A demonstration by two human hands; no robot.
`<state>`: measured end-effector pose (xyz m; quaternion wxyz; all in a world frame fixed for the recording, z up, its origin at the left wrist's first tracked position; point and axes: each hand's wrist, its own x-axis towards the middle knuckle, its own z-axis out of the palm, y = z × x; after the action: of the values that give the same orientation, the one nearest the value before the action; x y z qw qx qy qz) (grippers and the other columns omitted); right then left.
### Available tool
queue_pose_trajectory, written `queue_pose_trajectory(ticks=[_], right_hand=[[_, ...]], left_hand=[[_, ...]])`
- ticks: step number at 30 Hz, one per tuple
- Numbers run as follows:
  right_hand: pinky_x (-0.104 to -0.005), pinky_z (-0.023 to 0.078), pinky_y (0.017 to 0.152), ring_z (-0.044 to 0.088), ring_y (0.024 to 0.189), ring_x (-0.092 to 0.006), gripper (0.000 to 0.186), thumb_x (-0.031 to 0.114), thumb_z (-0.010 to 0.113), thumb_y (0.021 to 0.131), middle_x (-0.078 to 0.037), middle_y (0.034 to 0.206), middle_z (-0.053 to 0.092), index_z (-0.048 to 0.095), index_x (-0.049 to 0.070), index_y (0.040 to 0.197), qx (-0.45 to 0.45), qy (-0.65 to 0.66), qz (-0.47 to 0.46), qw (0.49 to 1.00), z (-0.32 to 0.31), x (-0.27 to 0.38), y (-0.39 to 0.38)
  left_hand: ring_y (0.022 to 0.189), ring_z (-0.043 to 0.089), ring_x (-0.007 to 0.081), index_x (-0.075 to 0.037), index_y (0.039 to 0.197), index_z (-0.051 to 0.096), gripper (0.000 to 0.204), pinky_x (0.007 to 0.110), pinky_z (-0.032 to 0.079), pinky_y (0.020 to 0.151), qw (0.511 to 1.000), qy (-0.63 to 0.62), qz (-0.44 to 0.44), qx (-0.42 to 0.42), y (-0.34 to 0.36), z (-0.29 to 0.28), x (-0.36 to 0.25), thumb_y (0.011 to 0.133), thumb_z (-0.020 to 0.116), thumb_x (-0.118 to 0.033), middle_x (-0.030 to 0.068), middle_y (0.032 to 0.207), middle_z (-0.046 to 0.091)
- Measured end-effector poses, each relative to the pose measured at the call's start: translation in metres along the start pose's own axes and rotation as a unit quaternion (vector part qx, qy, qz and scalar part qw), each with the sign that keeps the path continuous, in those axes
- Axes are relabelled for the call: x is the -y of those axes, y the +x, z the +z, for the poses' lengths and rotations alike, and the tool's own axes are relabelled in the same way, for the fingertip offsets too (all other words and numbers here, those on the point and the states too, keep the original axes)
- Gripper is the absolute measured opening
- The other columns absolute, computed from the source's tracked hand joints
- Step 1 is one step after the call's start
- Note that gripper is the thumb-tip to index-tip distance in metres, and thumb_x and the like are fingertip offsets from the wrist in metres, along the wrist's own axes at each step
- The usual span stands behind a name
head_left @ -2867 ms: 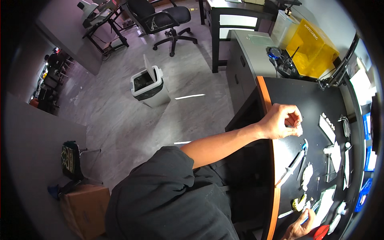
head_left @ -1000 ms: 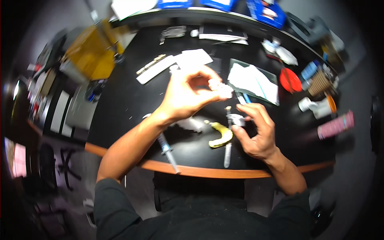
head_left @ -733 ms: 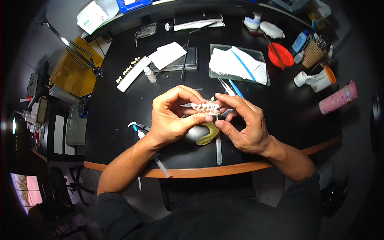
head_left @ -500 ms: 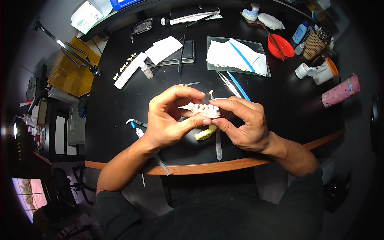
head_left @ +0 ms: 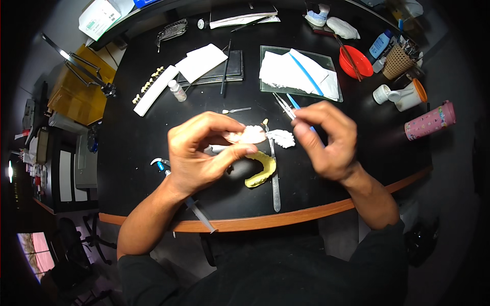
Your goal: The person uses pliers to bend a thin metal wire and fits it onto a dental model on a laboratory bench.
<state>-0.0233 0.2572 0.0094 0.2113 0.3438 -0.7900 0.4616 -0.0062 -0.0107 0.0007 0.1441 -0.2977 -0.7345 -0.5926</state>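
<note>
A pinkish-white dental cast is pinched between the thumb and fingers of my left hand, above the table. My right hand has its thumb and forefinger closed around the near end of metal tweezers, slightly blurred. Beside the tweezers runs a blue stick, partly hidden by that hand. Below the cast lies a yellow arch-shaped mould. A white textured piece and a metal spatula are between my hands. A small tooth-coloured piece sits at the spatula's far end.
At the left are a white strip with tooth shades, a small bottle and a syringe. Farther right stand a glass slab with papers, a red bowl, a white tub and a pink bottle.
My right hand has let go of the cast and moved right to the tweezers. My left hand keeps the cast, now tilted differently. The view has shifted slightly.
</note>
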Motion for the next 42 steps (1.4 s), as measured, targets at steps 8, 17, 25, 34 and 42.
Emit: queue_pose_trajectory(ticks=[8, 17, 25, 34, 42], right_hand=[[-0.0255, 0.05, 0.07, 0.064, 0.074, -0.0119, 0.007, 0.001, 0.074, 0.088, -0.007, 0.084, 0.071, 0.074, -0.002, 0.095, -0.047, -0.042, 0.147, 0.987, -0.017, -0.042, 0.006], [-0.0285, 0.054, 0.071, 0.069, 0.075, -0.0157, 0.006, 0.002, 0.073, 0.087, -0.01, 0.082, 0.071, 0.074, -0.003, 0.09, 0.086, -0.076, 0.15, 0.982, -0.01, -0.044, 0.001], [-0.029, 0.053, 0.071, 0.068, 0.074, -0.0166, 0.006, 0.001, 0.074, 0.087, -0.01, 0.081, 0.071, 0.073, -0.004, 0.09, 0.11, -0.077, 0.148, 0.98, -0.009, -0.041, 0.001], [-0.0304, 0.053, 0.072, 0.068, 0.075, -0.0181, 0.006, 0.001, 0.073, 0.086, -0.011, 0.082, 0.071, 0.073, -0.004, 0.089, 0.099, -0.07, 0.152, 0.981, -0.007, -0.042, 0.001], [-0.035, 0.055, 0.076, 0.07, 0.077, -0.0242, 0.015, 0.004, 0.069, 0.084, -0.016, 0.087, 0.072, 0.071, -0.003, 0.097, 0.013, -0.165, 0.202, 0.965, -0.012, -0.048, -0.001]], left_hand=[[0.084, 0.072, 0.011, 0.005, 0.101, 0.073, 0.025, 0.025, 0.062, 0.076, 0.988, 0.099, 0.026, -0.117, 0.015, -0.024, 0.019, 0.08, 0.087, 0.002, 0.008, 0.092, 0.072], [0.082, 0.072, 0.0106, 0.003, 0.098, 0.075, 0.024, 0.024, 0.057, 0.075, 0.958, 0.266, 0.049, -0.092, 0.022, -0.041, 0.019, 0.08, 0.089, -0.004, 0.0083, 0.089, 0.075], [0.074, 0.069, 0.0119, 0.002, 0.094, 0.076, 0.024, 0.025, 0.054, 0.071, 0.952, 0.288, 0.079, -0.062, 0.02, -0.035, 0.016, 0.075, 0.09, -0.003, 0.0078, 0.083, 0.074], [0.07, 0.069, 0.0123, -0.008, 0.089, 0.076, 0.022, 0.029, 0.045, 0.081, 0.945, 0.312, 0.096, -0.036, 0.017, -0.026, 0.015, 0.075, 0.092, -0.015, -0.0005, 0.074, 0.073], [0.072, 0.071, 0.0126, -0.004, 0.092, 0.076, 0.024, 0.038, 0.048, 0.099, 0.944, 0.315, 0.094, -0.009, 0.016, -0.024, 0.009, 0.073, 0.092, -0.008, 0.0024, 0.082, 0.077]])
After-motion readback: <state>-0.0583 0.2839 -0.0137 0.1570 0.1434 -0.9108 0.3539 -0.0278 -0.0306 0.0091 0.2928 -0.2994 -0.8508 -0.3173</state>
